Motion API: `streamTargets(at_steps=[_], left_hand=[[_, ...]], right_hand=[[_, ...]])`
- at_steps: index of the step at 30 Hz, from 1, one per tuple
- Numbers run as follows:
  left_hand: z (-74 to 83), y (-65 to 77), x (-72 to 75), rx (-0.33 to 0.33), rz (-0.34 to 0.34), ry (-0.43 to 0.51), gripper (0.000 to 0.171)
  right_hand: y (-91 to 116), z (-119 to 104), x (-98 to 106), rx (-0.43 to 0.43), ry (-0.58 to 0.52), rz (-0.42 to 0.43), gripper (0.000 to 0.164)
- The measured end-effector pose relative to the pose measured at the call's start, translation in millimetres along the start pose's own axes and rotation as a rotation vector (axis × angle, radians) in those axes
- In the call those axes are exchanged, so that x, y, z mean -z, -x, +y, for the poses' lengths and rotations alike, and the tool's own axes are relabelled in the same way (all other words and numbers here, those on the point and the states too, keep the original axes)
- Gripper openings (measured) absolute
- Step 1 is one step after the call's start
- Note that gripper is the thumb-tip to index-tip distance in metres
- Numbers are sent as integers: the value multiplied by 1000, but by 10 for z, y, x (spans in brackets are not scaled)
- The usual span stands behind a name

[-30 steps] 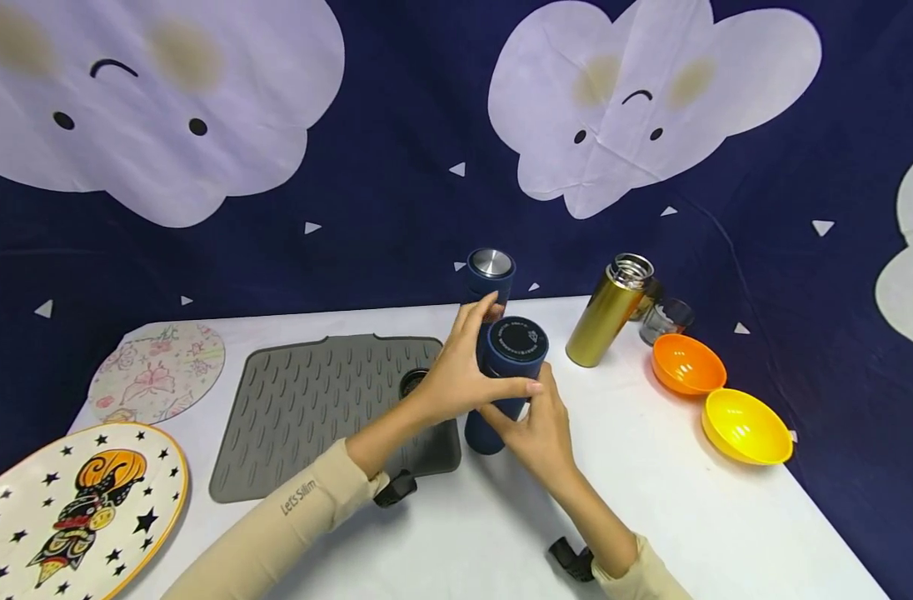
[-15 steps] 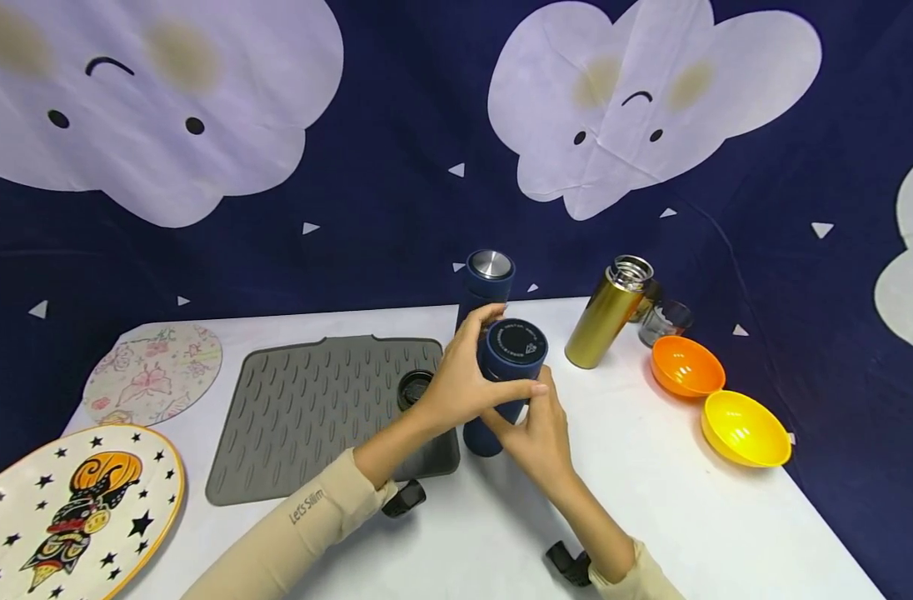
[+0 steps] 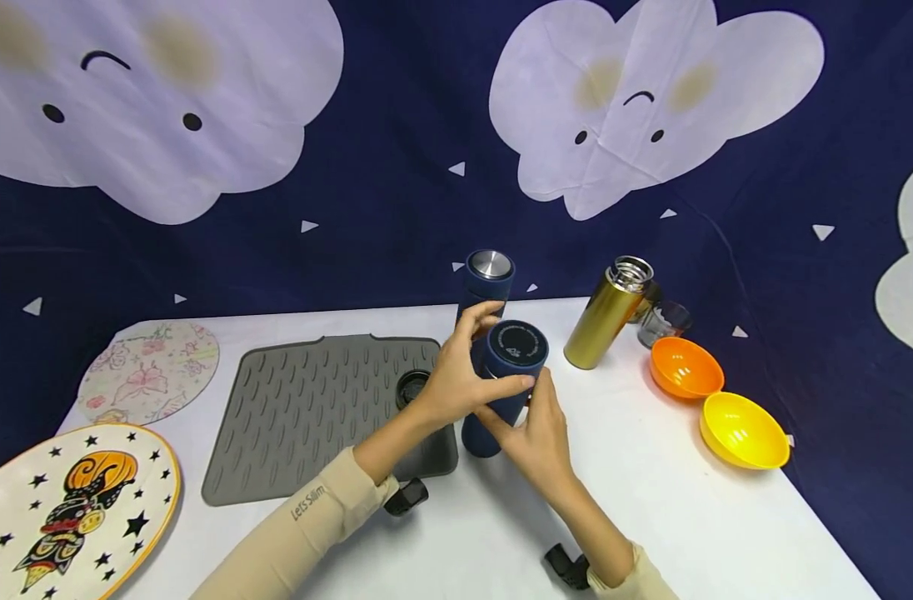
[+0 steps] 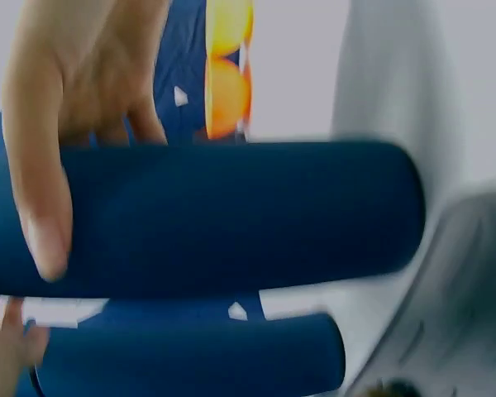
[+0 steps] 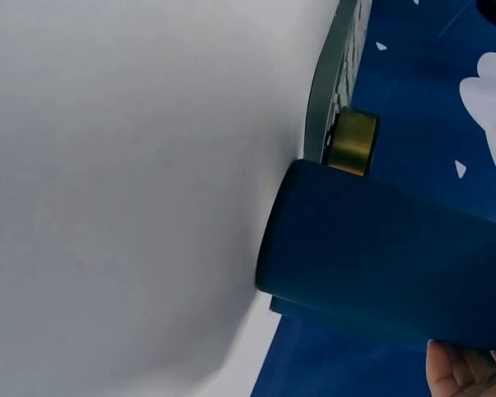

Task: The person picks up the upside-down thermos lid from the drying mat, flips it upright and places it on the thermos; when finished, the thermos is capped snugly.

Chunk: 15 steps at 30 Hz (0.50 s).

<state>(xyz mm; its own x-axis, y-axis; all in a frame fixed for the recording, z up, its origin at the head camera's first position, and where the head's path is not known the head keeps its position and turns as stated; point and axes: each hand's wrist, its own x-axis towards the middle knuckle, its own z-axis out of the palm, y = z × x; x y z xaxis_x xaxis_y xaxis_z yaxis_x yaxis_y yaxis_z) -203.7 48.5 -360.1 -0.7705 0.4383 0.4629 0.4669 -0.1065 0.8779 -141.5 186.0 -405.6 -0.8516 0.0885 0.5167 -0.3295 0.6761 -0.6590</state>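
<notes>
Turned clockwise since earlier: the round black printed disc [image 3: 517,342] on top. My left hand [image 3: 456,383] grips high on the upright, matte dark-blue cylindrical bottle [image 4: 248,219], on or just above the white table [image 3: 636,508]; my right hand [image 3: 537,442] clasps lower. I'd expect it stiff, fairly heavy, barely slippery: best held mid-body.

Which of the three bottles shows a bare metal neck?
The gold bottle. The rear navy bottle has a flat silver top; the front navy bottle, gripped by left hand and right hand, has a black top.
</notes>
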Motion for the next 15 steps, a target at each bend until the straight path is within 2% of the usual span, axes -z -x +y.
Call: streamTargets(at_steps=[2, 3, 4, 7, 9, 12, 14, 15], left_hand=[[-2, -4, 29, -13, -86, 140, 88], [0, -1, 37, -2, -117, 175, 91], [2, 0, 36, 7, -137, 183, 92], [16, 5, -3, 44, -104, 19, 101], [24, 1, -18, 67, -81, -37, 101], [6, -18, 6, 65, -110, 86, 93], [-1, -25, 34, 75, -136, 169, 99], [-2, -25, 42, 80, -132, 166, 104]], right_hand=[[-4, -3, 8, -6, -16, 0, 82], [-5, -4, 11, -11, -13, 3, 83], [-6, -2, 15, -13, -9, 5, 81], [-8, 2, 23, -9, 5, 9, 76], [-9, 6, 22, -1, 19, 10, 73], [-9, 4, 13, -1, 7, 4, 77], [-8, 3, 8, -9, 7, 1, 79], [-9, 2, 5, -13, 9, 0, 79]])
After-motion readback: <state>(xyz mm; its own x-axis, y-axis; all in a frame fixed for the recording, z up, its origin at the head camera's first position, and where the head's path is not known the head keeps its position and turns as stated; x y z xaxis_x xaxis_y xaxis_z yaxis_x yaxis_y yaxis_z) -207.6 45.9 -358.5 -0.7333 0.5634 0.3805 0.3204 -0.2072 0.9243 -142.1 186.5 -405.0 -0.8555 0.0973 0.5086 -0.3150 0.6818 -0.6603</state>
